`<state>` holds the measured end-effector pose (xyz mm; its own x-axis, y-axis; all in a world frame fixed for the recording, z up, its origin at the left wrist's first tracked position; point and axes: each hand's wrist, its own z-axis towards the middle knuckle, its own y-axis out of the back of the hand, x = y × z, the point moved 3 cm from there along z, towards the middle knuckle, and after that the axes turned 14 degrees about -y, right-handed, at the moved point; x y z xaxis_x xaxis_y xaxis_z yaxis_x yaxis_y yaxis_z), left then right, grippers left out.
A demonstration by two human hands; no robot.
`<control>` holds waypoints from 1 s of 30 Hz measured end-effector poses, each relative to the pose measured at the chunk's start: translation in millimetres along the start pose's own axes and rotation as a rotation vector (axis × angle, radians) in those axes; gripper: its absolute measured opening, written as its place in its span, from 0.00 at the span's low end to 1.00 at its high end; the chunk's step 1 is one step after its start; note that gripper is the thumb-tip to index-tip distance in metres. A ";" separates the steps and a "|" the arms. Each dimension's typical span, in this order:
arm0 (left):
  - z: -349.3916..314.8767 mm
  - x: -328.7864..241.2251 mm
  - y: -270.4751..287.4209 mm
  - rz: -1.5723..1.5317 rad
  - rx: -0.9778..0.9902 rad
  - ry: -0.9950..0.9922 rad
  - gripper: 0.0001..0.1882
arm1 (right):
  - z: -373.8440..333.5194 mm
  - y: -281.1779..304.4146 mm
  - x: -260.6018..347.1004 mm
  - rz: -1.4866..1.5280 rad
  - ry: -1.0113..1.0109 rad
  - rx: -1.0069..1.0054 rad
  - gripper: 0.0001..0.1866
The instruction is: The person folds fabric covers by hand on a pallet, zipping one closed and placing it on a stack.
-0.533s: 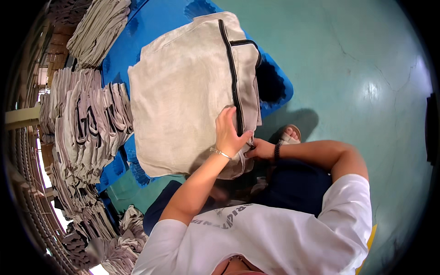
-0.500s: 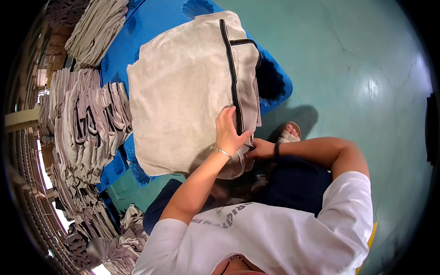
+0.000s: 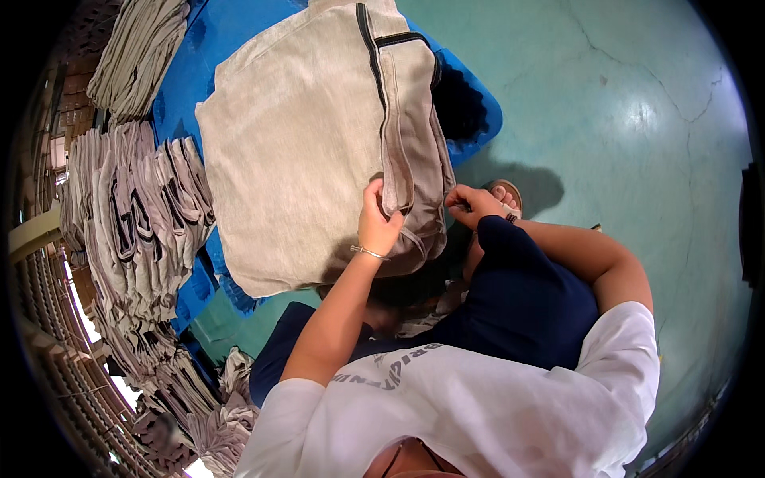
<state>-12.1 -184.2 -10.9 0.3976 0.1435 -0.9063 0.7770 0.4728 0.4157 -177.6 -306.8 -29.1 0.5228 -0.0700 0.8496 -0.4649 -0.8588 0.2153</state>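
Note:
A large beige fabric cover (image 3: 295, 159) with a black zipper (image 3: 368, 40) along its right side lies before me. My left hand (image 3: 377, 221) pinches the zipper-side edge near its lower end, thumb and fingers closed on the cloth. That edge is lifted into a narrow fold, with part of the zipper turned out of sight. Just off the cover's right side, my right hand (image 3: 476, 205) has its fingers curled together above my knee. Whether something small is between those fingertips, I cannot make out.
The cover rests on a blue plastic surface (image 3: 478, 119) with dark hollows. Tall stacks of folded beige covers (image 3: 131, 215) stand at the left, with another pile (image 3: 135, 56) at the far left. My sandalled foot (image 3: 507, 197) is on the green floor (image 3: 590, 103) at the right.
My right hand has moved up and right, off the cover's edge. The left hand has taken the zipper-side edge and folded it up. The cover appears slightly further up and left.

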 end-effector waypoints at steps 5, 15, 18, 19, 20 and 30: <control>6.0 -32.1 1.2 0.370 0.058 -0.152 0.24 | 15.3 3.3 20.0 -0.024 0.040 0.129 0.12; 0.6 -34.7 -13.6 0.449 0.187 -0.181 0.07 | 17.1 4.8 42.7 -0.237 0.156 0.104 0.21; -8.3 -28.0 -14.3 0.415 0.153 -0.248 0.05 | 24.4 4.4 51.7 -0.320 0.357 0.026 0.19; -9.8 -27.2 -14.8 0.433 0.147 -0.243 0.05 | 27.0 6.1 57.0 -0.408 0.422 0.030 0.18; -10.7 -27.0 -16.2 0.452 0.140 -0.239 0.05 | 29.3 6.9 61.5 -0.495 0.488 0.034 0.17; 6.9 -32.3 -23.1 0.670 0.146 -0.107 0.17 | 38.8 8.3 51.8 -0.858 0.381 0.060 0.16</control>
<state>-39.6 -205.7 9.4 0.8544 0.2739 -0.4416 0.4023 0.1895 0.8957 -126.7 -337.3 -2.0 0.3958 0.7609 0.5142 0.0139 -0.5649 0.8251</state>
